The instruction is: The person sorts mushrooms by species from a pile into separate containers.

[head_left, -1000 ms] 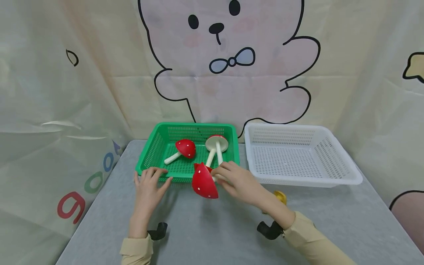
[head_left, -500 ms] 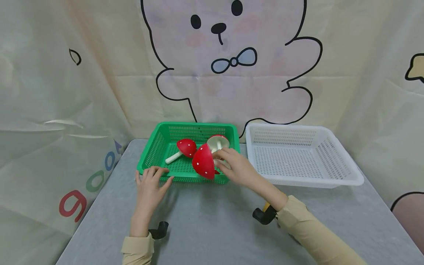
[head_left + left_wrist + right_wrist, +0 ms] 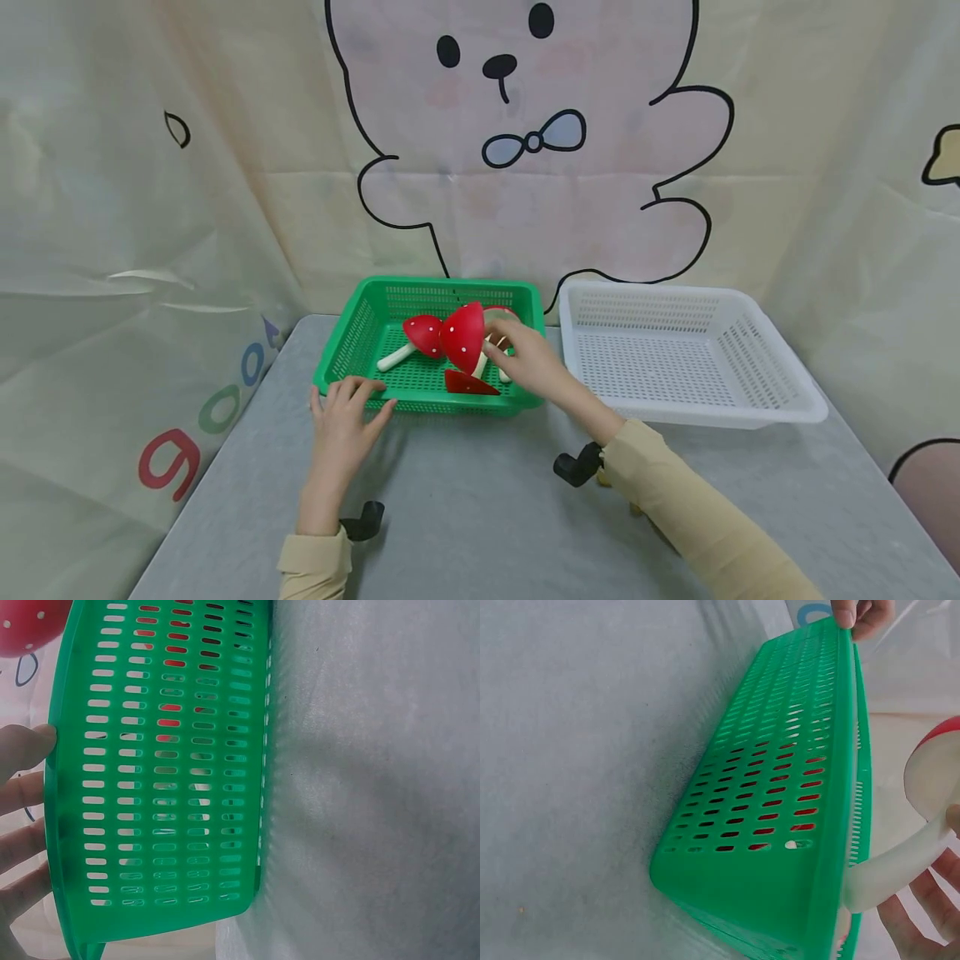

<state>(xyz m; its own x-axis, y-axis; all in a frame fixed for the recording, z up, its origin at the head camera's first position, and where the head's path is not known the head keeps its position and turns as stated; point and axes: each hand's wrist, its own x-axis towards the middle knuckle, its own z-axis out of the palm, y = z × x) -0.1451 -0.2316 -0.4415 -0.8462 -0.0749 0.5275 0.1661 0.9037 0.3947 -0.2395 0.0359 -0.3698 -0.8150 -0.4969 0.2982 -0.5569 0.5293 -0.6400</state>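
Observation:
My right hand (image 3: 525,358) holds a toy mushroom over the green basket (image 3: 420,403). The mushroom's red, white-dotted cap (image 3: 462,336) points left. In the right wrist view, the fingers (image 3: 934,904) are around its pale stem (image 3: 900,862). At the basket's front rim is my left hand (image 3: 341,433), its fingers bent over the edge. Inside lies another red-capped mushroom (image 3: 423,335) with its white stem toward the left. A further mushroom (image 3: 499,313) at the back right is mostly hidden by the right hand. Near the front inside shows a red dotted piece (image 3: 468,382).
A white basket (image 3: 693,410) stands right of the green one on the grey table (image 3: 465,508). Behind both hangs a curtain (image 3: 495,217) with a bear drawing. Each wrist wears a black camera mount (image 3: 363,522).
My right hand has carried the mushroom from the basket's front edge back over its inside. The red piece at the front has come into view. My left hand stays at the rim.

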